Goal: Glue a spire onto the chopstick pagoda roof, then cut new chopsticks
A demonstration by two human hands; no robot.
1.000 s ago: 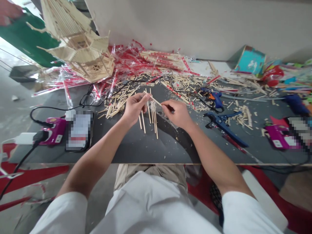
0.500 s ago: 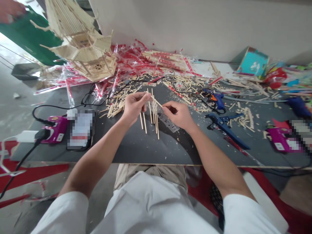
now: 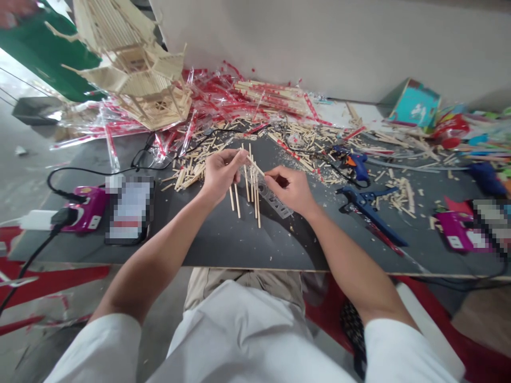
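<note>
A thin wooden stick [image 3: 255, 165] spans the gap between my two hands above the table. My left hand [image 3: 223, 173] pinches its upper left end between thumb and fingers. At its lower right end, the fingertips of my right hand [image 3: 289, 186] are closed on it. Several longer wooden sticks [image 3: 257, 205] lie on the dark table beneath, roughly side by side and pointing toward me. A clear plastic stencil ruler [image 3: 279, 206] lies partly under my right hand.
Cut stick pieces [image 3: 191, 170] and red-and-clear wrappers [image 3: 215, 96] cover the back. A wooden pagoda model [image 3: 147, 80] stands back left. A phone [image 3: 130, 210] and purple power block [image 3: 85, 207] lie left; a blue cutter [image 3: 371, 215] and glue gun [image 3: 357, 164] lie right.
Both hands keep their pinch on the stick and have barely moved. My view has shifted slightly, so the objects at the left sit a little further left.
</note>
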